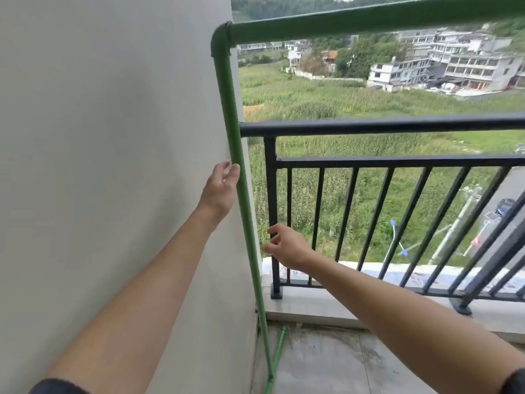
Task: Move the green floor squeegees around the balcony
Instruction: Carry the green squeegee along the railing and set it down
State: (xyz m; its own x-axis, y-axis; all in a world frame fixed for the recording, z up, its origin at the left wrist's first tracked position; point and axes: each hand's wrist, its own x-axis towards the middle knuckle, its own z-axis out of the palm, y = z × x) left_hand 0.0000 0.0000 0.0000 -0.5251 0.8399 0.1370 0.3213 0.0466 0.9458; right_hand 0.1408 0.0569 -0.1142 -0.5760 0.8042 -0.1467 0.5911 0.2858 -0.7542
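We reach both bare arms forward toward the balcony corner. Our left hand (220, 185) is raised, palm turned toward the green pole (241, 183), fingers loosely curled with the tips touching or just at the pole's left side; we cannot tell whether they truly close around it. Our right hand (285, 245) sits lower and to the right of the pole, apart from it, fingers half spread and slightly bent, holding nothing, in front of the black railing (383, 162). The pole beside the left hand runs nearly upright along the edge of the pale wall (113, 137), leaning a little so its lower end lies further right; at the top an elbow joint turns it into a horizontal green bar (369, 19) running rightward over the railing and out of frame. Below both hands, a second green shaft (279, 352) slants up from the bottom edge along the concrete floor (341, 365) toward the wall's foot. No squeegee blade shows; whether these green shafts are squeegee handles or fixed pipe is hard to make out, and the lower ends are cut off.
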